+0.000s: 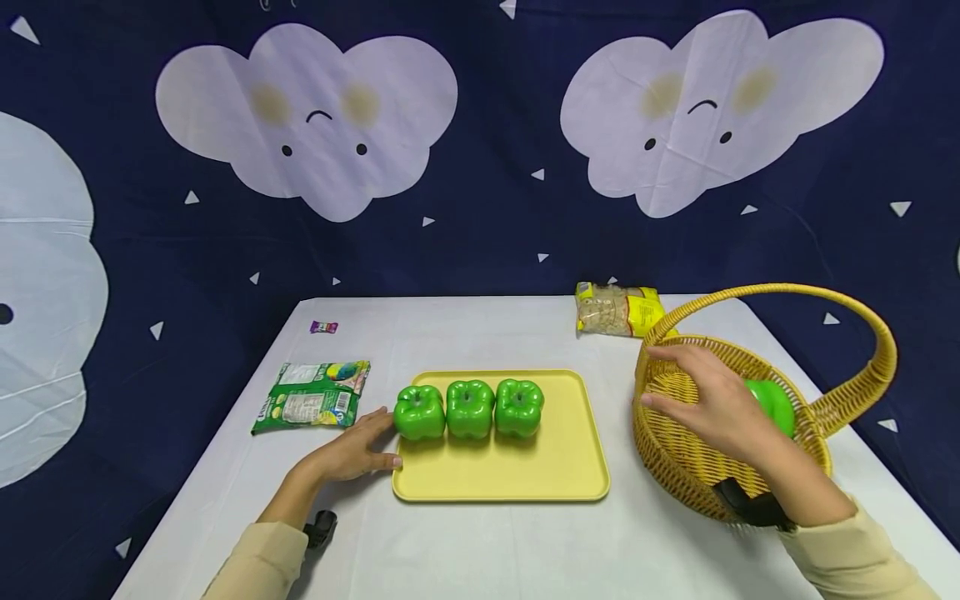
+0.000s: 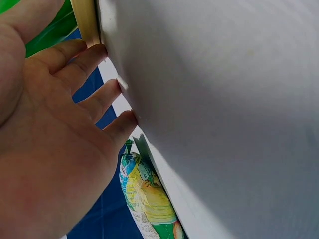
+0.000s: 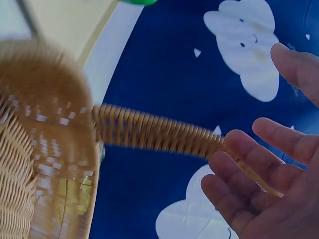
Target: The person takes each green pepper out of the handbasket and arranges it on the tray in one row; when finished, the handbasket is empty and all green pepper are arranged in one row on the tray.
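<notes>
My left hand (image 1: 351, 450) rests at the left edge of a yellow tray (image 1: 498, 481), fingers extended and thumb by the rim. On the tray, a row of three green bell peppers, left (image 1: 420, 414), middle (image 1: 470, 411) and right (image 1: 519, 408), stands toward the left and back. Over a yellow wicker basket (image 1: 667, 471) hovers my right hand (image 1: 716, 406), its fingers spread and nothing between them. Another green thing, like a bell pepper (image 1: 776, 406), lies in the basket, partly hidden behind that hand. The right wrist view shows the open palm near the basket's handle (image 3: 154, 129).
A green snack packet (image 1: 311, 396) lies left of the tray, with a small purple wrapped candy (image 1: 324, 327) farther back. Behind the basket, a clear and yellow bag (image 1: 615, 310) sits near the table's back edge. The basket's tall handle arches over its opening.
</notes>
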The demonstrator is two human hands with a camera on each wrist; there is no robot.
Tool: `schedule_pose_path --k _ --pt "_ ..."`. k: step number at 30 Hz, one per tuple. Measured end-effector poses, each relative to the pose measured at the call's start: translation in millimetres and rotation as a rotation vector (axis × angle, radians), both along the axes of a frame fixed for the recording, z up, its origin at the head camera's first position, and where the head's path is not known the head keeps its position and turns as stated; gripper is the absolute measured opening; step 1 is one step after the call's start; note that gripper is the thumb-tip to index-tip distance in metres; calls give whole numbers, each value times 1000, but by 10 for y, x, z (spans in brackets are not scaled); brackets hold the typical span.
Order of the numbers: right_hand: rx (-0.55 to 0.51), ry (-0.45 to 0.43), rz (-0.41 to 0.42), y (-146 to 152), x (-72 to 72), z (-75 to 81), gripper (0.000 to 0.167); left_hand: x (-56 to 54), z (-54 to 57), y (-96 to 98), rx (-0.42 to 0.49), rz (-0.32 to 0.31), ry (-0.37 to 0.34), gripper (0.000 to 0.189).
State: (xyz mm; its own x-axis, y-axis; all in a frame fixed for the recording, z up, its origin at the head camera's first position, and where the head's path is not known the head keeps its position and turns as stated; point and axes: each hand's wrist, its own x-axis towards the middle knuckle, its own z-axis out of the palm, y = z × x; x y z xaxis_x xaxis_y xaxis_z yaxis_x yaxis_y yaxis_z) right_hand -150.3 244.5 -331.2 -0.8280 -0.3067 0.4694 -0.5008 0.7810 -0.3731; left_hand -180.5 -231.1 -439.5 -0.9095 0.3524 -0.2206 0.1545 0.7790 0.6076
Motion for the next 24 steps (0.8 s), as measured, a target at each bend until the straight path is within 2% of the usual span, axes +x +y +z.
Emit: schedule_pose_path --k 11,17,24 --pt "22 -91 -72 365 -120 -5 59 -4 -9 -9 7 2 6 83" --pt "49 -158 -142 536 -211 -60 62 -3 -12 -7 4 0 4 84" --pt "61 -174 -197 697 -313 -163 66 -10 -5 -5 0 0 7 84"
